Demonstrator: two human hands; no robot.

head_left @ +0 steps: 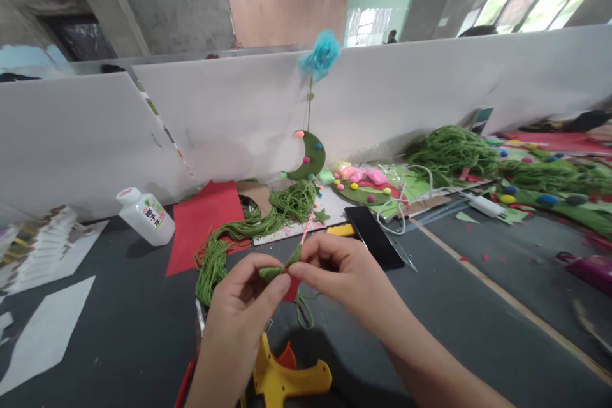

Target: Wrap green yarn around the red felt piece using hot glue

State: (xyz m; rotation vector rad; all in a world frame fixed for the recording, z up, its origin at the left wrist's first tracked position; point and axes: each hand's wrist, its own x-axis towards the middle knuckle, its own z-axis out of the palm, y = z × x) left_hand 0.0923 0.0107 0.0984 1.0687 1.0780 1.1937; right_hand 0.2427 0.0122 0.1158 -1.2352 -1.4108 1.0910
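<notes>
— From the head camera, what in the left hand [248, 299]?
— A felt piece [271, 273], pinched on its nine o'clock side, thumb and fingers nearly together.
— And in the right hand [342, 268]?
— Same piece, pinched just as tightly on its two o'clock side.
— Held where?
— Over the tabletop [138, 319], toward six o'clock from mid-view.
— And around it?
— Yellow tool [291, 379] at six, phone [377, 242] between two and three, bottle [148, 220] near ten, moon [313, 164] just past twelve.
</notes>
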